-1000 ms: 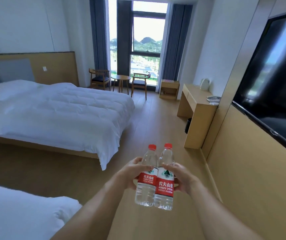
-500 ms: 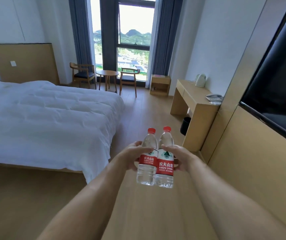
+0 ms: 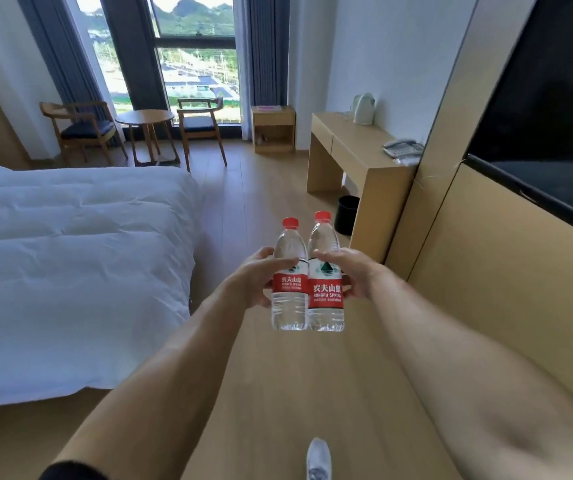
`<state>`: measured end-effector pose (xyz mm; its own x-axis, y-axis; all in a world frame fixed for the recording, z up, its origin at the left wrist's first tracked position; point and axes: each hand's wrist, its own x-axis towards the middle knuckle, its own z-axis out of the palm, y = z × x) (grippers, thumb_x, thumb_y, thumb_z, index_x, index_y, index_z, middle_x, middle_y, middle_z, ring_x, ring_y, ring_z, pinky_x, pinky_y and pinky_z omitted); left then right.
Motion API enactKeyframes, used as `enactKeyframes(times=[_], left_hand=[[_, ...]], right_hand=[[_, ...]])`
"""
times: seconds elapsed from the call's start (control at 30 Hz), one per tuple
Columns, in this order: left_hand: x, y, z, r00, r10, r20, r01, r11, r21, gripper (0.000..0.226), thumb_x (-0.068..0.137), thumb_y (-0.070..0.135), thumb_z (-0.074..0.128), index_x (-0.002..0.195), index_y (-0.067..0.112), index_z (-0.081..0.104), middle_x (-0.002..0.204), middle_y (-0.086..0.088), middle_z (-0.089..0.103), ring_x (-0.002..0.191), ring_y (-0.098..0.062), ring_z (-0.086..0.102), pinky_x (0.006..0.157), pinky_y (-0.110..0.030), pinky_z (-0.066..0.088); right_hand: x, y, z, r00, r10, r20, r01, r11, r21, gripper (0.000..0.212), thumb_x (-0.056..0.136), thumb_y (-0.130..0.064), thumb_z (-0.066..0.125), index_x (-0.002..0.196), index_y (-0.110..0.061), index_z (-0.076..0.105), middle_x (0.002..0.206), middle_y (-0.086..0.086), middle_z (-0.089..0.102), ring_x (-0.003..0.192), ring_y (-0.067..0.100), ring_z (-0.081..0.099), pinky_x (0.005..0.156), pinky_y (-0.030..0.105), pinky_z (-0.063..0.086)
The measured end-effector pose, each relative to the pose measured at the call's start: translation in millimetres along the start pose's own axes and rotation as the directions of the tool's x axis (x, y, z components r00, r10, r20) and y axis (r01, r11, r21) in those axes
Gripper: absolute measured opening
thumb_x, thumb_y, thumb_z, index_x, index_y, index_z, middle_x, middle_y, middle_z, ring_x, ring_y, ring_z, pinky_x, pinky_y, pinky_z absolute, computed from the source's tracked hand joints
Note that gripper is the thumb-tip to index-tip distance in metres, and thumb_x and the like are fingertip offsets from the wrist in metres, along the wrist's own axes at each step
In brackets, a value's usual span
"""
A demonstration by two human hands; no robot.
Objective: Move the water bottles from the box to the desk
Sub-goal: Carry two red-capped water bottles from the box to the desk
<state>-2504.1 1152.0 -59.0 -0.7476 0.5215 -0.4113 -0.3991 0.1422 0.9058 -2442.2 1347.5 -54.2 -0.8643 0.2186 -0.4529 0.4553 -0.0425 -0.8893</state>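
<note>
Two clear water bottles with red caps and red labels are held upright side by side in front of me. My left hand (image 3: 257, 278) grips the left bottle (image 3: 289, 306) around its label. My right hand (image 3: 350, 271) grips the right bottle (image 3: 325, 310) the same way. The wooden desk (image 3: 354, 147) stands ahead on the right against the wall, well beyond the bottles. No box is in view.
A white kettle (image 3: 364, 108) and a telephone (image 3: 402, 147) sit on the desk, a black bin (image 3: 346, 215) beneath it. A white bed (image 3: 70, 265) fills the left. Chairs and a round table (image 3: 146, 133) stand by the window. A TV (image 3: 548, 109) hangs at right.
I have walked forward across the floor with both bottles held out; the desk, bin and window have come closer and the bed has slid past on the left.
</note>
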Motion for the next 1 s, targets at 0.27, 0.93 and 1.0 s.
enactKeyframes(times=[0.27, 0.93, 1.0], left_hand=[[133.7, 62.5, -17.0, 1.0, 0.013, -0.015, -0.013, 0.999, 0.037, 0.066, 0.084, 0.026, 0.08, 0.139, 0.019, 0.045, 0.123, -0.017, 0.063, 0.109, -0.035, 0.067, 0.091, -0.065, 0.053], [403.8, 188.4, -94.2, 0.995, 0.029, -0.091, -0.025, 0.998, 0.053, 0.067, 0.088, 0.026, 0.076, 0.144, 0.02, 0.04, 0.127, -0.017, 0.061, 0.114, -0.037, 0.065, 0.094, -0.067, 0.05], [438.3, 200.4, -106.2, 0.997, 0.025, -0.073, -0.021, 0.998, 0.061, 0.066, 0.089, 0.026, 0.075, 0.145, 0.019, 0.039, 0.129, -0.017, 0.06, 0.115, -0.037, 0.064, 0.095, -0.068, 0.05]], right_hand=[[135.9, -58.6, -32.6, 1.0, -0.023, 0.018, 0.023, 1.0, 0.005, 0.052, 0.087, -0.039, 0.075, 0.128, -0.015, 0.054, 0.113, 0.013, 0.072, 0.101, 0.031, 0.071, 0.092, 0.051, 0.056], [430.4, -193.0, -62.7, 0.993, 0.023, 0.113, -0.021, 1.0, -0.013, 0.05, 0.088, -0.036, 0.074, 0.128, -0.016, 0.052, 0.114, 0.013, 0.071, 0.1, 0.029, 0.071, 0.082, 0.046, 0.059], [464.0, -204.8, -62.8, 0.996, 0.025, 0.09, -0.024, 1.0, -0.016, 0.05, 0.088, -0.037, 0.074, 0.127, -0.016, 0.052, 0.113, 0.013, 0.071, 0.098, 0.028, 0.071, 0.078, 0.044, 0.059]])
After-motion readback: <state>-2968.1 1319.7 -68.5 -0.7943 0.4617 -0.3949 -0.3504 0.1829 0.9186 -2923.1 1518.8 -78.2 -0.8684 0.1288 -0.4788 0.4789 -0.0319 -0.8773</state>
